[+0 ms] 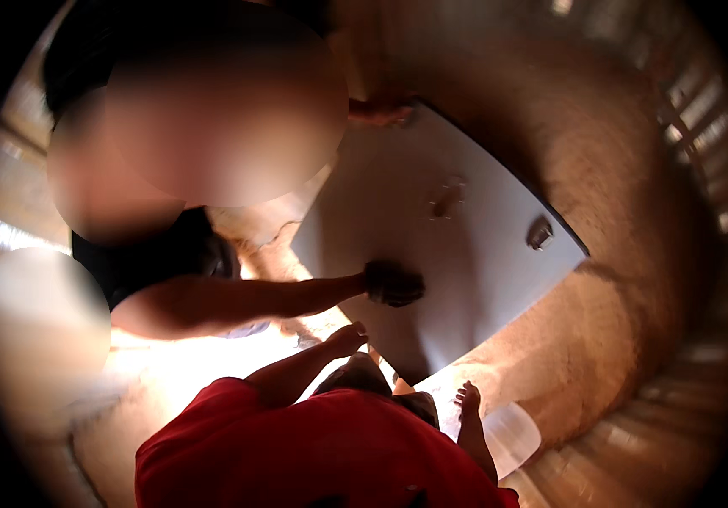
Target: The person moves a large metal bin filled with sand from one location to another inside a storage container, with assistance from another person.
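Note:
A large pale grey board (482, 262) stretches across the middle, with a small dark fitting (540, 234) near its right corner. My left hand (348, 339) is at the board's near-left edge. Blur hides its fingers, and I cannot tell whether it touches the edge. My right hand (468, 398), near the board's front corner, has its fingers apart and holds nothing. A co-worker's dark-gloved hand (394, 284) is over the board's near-left part, perhaps touching it. Their other hand (389, 114) is at the far corner.
The co-worker in a black top (160, 258) leans in from the left. Beside my right forearm stands a whitish translucent container (512, 436). Brown earthy ground (618, 313) surrounds the board, with bright sunlight (186, 364) at the left.

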A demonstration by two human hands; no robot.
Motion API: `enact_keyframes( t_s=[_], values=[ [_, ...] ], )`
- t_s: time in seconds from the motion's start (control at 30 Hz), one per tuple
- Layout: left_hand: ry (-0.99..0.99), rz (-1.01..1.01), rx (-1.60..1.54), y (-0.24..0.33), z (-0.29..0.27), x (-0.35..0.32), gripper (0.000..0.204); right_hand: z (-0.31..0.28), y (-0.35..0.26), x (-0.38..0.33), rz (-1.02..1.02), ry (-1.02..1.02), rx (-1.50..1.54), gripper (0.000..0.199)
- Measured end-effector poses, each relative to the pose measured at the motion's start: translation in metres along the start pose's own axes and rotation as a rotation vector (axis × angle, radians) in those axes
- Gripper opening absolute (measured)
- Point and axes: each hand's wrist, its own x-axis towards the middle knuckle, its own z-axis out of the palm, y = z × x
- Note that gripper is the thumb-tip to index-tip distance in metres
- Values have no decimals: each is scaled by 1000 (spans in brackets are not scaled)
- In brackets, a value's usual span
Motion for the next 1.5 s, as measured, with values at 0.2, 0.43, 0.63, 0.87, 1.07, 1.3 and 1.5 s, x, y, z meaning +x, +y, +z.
enact_keyframes(
  t_s=[0.2, 0.43, 0.63, 0.87, 1.07, 1.3, 1.5],
  values=[
    [-32, -169, -9, 21, 21, -24, 49, -34, -25, 7, -21, 25, -86, 41],
    [-77, -193, 140, 35, 50, -28, 54, -70, 2, 27, 58, -22, -57, 33],
    [-69, -164, 206, 31, 59, -15, 61, -87, 30, 25, 29, -80, -121, 29],
    [-260, -243, 325, 25, 71, 7, 83, -96, 21, 22, 4, -21, -104, 27],
    [-184, -142, 367, -6, 97, 18, 78, -81, -12, 3, -39, -22, -102, 30],
    [-306, -159, 350, 0, 82, 11, 73, -79, 0, -2, 36, -21, -81, 26],
    [-359, -77, 187, -2, 73, 30, 56, -146, 77, 104, -340, -174, -429, 18]
  ],
)
